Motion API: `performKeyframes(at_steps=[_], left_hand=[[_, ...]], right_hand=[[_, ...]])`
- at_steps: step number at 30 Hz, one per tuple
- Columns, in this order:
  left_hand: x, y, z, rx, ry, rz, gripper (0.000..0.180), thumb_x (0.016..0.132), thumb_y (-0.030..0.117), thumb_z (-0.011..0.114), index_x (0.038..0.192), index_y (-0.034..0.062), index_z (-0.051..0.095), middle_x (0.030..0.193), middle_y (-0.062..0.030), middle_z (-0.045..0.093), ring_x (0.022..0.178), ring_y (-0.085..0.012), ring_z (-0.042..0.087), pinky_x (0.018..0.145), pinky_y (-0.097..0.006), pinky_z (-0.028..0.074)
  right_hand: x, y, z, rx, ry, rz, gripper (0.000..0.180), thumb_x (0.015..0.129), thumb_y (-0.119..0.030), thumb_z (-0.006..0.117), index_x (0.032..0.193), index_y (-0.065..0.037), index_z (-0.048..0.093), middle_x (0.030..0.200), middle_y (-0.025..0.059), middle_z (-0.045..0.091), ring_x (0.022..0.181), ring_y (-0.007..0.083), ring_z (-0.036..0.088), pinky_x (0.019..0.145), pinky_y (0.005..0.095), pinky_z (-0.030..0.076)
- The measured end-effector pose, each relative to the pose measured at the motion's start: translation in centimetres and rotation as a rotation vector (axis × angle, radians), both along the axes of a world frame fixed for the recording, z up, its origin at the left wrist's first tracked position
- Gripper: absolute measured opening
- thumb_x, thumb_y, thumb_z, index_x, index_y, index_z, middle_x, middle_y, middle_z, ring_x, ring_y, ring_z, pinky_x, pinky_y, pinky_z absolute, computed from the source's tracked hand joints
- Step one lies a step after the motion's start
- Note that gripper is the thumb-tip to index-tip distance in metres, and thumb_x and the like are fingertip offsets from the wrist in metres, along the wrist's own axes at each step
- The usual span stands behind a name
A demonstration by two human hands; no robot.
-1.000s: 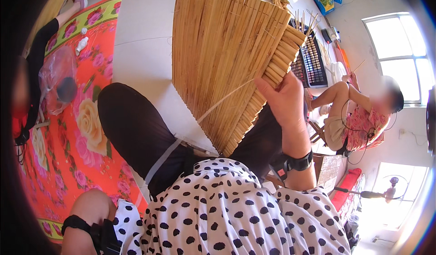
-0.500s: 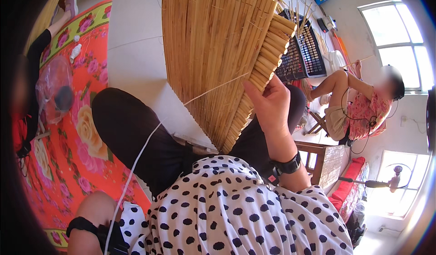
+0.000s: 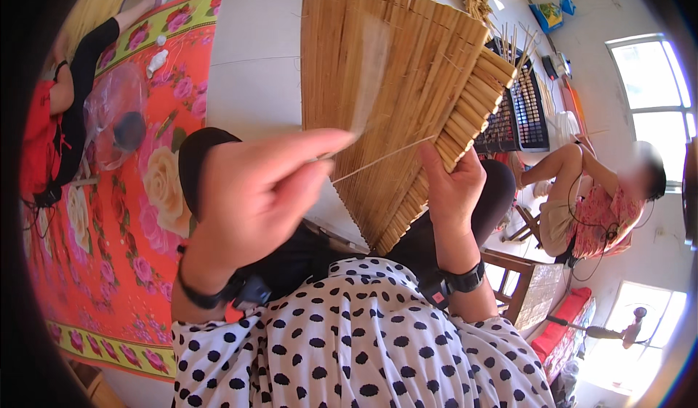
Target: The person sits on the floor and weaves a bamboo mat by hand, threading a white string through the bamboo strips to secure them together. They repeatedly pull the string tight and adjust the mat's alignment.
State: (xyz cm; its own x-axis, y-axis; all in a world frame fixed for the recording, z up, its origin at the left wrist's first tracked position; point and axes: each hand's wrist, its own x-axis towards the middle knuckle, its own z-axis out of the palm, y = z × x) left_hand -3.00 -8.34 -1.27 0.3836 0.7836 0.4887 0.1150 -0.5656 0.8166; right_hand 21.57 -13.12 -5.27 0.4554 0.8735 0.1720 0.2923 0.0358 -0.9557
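Note:
A fan-shaped reed mat [image 3: 385, 66] of straw-coloured stalks stretches away from between my knees, its right edge a row of thick round stalk ends [image 3: 483, 92]. My right hand [image 3: 454, 182] grips that edge, thumb on top and fingers behind the stalks. From beside the thumb a thin pale string [image 3: 382, 161] crosses the mat down toward my left hand [image 3: 265, 182]. That hand is smeared by motion over the mat's left side, thumb and forefinger drawn together. A whitish blurred streak rises from its fingertips, seemingly more of the string.
A red floral floor mat [image 3: 163, 182] covers the left, with a clear plastic bag [image 3: 109, 110] on it and a person sitting beyond. A black crate [image 3: 531, 110] of sticks stands at the far right, near another seated person [image 3: 596, 204]. A wooden stool [image 3: 534, 284] is by my right elbow.
My left hand has come up into view from the lower left, and the string that stretched that way now runs short between my hands. My right hand keeps its grip. The view has shifted slightly.

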Motion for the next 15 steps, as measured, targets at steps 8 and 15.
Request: performKeyframes(at_steps=[8,15], left_hand=[[4.8,1.3,-3.4,0.171,0.231,0.05,0.021,0.079,0.006,0.07,0.1,0.0085,0.069,0.076,-0.006,0.068,0.063,-0.0271,0.066,0.053,-0.037,0.051],[4.4,2.2,-3.6,-0.205,0.063,-0.128,0.01,0.09,0.002,0.064,0.1,0.0015,0.065,0.069,-0.0047,0.061,0.059,-0.0144,0.057,0.053,-0.029,0.045]], right_hand=[[-0.3,0.1,-0.6,-0.006,-0.174,-0.026,0.024,0.088,-0.004,0.074,0.109,0.004,0.067,0.096,0.0035,0.071,0.083,0.006,0.062,0.074,0.0223,0.051],[-0.5,0.5,-0.5,0.024,-0.155,-0.044,0.021,0.086,-0.001,0.072,0.107,0.003,0.068,0.093,0.002,0.072,0.08,0.0041,0.061,0.071,0.021,0.05]])
